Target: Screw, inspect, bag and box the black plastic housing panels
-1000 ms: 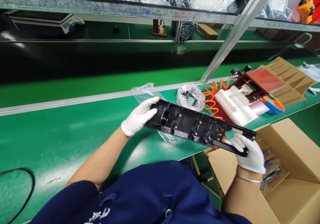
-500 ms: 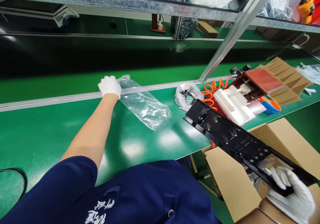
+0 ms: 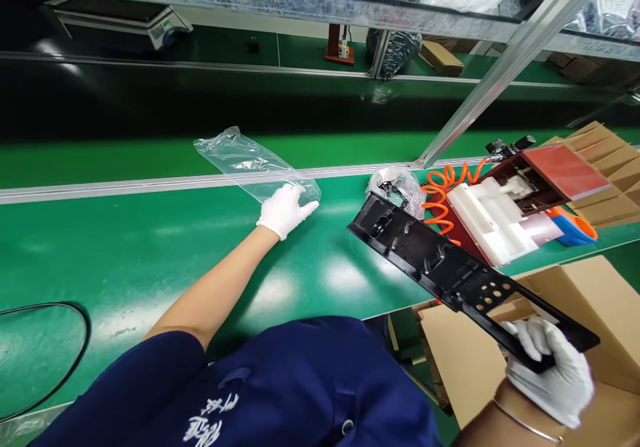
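Note:
My right hand [image 3: 553, 364], in a white glove, is closed around the near end of a long black plastic panel [image 3: 425, 250]. The panel is tilted, with clips, slots and round holes on its upward face, and reaches over the bench edge. My left hand [image 3: 287, 211], also gloved, rests at the near end of a clear plastic bag [image 3: 255, 160], its thumb stretched away from the fingers. Across the metal rail lies the bag, flat and lengthwise. Its far end is free of the hand; the fingertips partly cover the near end.
A plastic bag of small dark parts [image 3: 397, 190] sits near a coiled orange air hose [image 3: 440, 197]. Right of it stands a red and white fixture [image 3: 495, 224], then a blue-orange tape roll [image 3: 575, 226]. An open carton [image 3: 463, 364] stands below the panel. A metal post [image 3: 495, 74] rises behind.
My left hand has gone from the bag's far end to its near end, and the bag has shifted left and away. The panel, still in my right hand, has moved slightly left.

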Available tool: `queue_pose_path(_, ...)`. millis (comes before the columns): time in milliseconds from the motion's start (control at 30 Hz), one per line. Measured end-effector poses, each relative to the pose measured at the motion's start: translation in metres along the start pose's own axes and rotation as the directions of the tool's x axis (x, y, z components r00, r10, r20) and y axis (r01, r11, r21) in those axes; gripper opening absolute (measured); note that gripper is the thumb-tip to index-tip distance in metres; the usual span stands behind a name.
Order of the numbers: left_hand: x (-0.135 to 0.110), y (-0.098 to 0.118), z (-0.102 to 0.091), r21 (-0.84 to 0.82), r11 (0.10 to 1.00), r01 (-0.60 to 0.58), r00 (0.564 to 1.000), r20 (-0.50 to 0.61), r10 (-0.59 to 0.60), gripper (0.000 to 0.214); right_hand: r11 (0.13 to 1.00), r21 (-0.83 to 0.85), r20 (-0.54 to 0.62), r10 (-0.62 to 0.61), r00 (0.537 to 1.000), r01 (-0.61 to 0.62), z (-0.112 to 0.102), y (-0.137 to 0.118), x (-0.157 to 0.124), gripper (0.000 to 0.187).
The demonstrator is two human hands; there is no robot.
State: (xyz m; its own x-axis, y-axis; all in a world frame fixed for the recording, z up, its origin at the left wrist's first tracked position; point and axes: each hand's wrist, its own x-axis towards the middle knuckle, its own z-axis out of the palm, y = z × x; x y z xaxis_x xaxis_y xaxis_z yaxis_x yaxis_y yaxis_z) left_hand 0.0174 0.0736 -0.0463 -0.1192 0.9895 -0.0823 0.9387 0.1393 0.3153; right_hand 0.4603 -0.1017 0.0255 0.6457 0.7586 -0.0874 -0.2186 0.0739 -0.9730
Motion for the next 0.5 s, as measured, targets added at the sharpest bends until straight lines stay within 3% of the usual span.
queue_pose_path(167, 0.011, -0.004, 0.004, -0.101, 0.993, 0.057, 0.990, 0.136, -0.043, 0.026, 0.996, 0.090, 0.102, 0.014, 0.995, -0.024, 0.039, 0.015, -0.001, 0.058)
queue_pose_path(333, 0.003, -0.002, 0.003, -0.328, 0.943, 0.052, 0.984, 0.180, 0.008, 0.022, 0.992, 0.102, 0.140, -0.082, 0.987, 0.068, 0.075, 0.028, -0.011, 0.047)
queue_pose_path(400, -0.005, 0.002, 0.000, -0.434, 0.898, 0.074, 0.988, 0.155, -0.006, 0.026, 0.989, 0.088, 0.169, -0.133, 0.977, 0.119, 0.083, 0.034, -0.014, 0.041)
queue_pose_path(500, -0.018, 0.008, -0.005, -0.567, 0.822, 0.059, 0.998, 0.020, -0.058, 0.032, 0.985, -0.012, 0.249, -0.166, 0.954, 0.175, 0.086, 0.043, -0.018, 0.036)
